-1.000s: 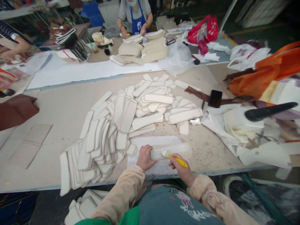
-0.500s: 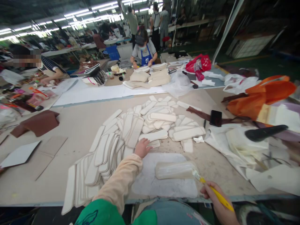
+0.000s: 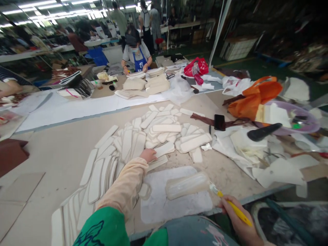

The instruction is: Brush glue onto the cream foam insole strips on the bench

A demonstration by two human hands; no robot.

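Note:
My left hand [image 3: 149,155] reaches over the pile, its fingers closed on the near-left end of an off-white strip [image 3: 165,149] with rounded ends. The thumb is hidden. Another strip [image 3: 159,162] lies just below those fingers. In my right hand [image 3: 234,209] is a brush [image 3: 237,212] with a yellow handle, its whitish bristles pointing left. The bristles are beside the right end of a shiny, wet-looking strip-shaped patch [image 3: 188,185] on a pale sheet [image 3: 179,208]. Many similar strips [image 3: 97,179] lie overlapped to the left of my forearm.
Across the table, a person in a blue apron [image 3: 139,63] works behind stacked beige pieces [image 3: 157,83]. At right are a phone [image 3: 219,122], an orange bag [image 3: 256,100], a purple basin [image 3: 307,118] and a black-handled tool [image 3: 265,132]. A bin [image 3: 258,225] stands below the table edge.
The view has swung to the right. My left hand has shifted onto the strip's end, and the strip below shows more. The brush remains in my right hand beside the wet patch.

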